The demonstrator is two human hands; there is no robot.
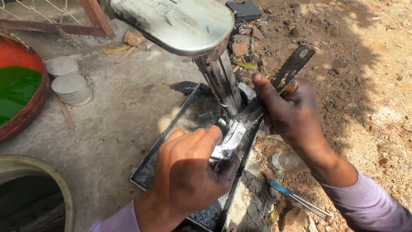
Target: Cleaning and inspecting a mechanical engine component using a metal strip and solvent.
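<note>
Shiny metal part (234, 137) sits low at base of a steel post (221, 81), over a shallow black metal tray (148, 161) on the ground, centre frame. Left hand (189, 167) fingers curled together, clamped on the part's lower end w/ a greasy dark rag-like bit under the palm; fingers blackened. Right hand (289, 111) closed around a flat black metal bar (292, 66), thumb pressed along it, bar slanting up-right from the post base; its lower end meets the shiny part, exact contact pt hidden by fingers. Both sleeves pale lilac.

Post rises tilted to a broad oval steel plate (180, 23) at top of frame, smeared, partly shading the tray. Tray inside is wet, grimy, dark.

Surface: outdoors, strong sun, hard shadows. Left half = grey concrete slab, stained; right half = bare brown dirt w/ stones, rubble. Tray lies on slab edge, just beside the dirt.

Around: blue-handled pliers (296, 197) on dirt near right forearm; clear plastic bottle (287, 161) beside them. Two grey round lids/cups (68, 79) on slab left, well apart from tray. Red basin w/ green liquid (19, 88) at left edge. Round drum rim (38, 172) bottom-left. Rusty red frame (92, 19) top-left. Black case (244, 9) at top, behind plate.
</note>
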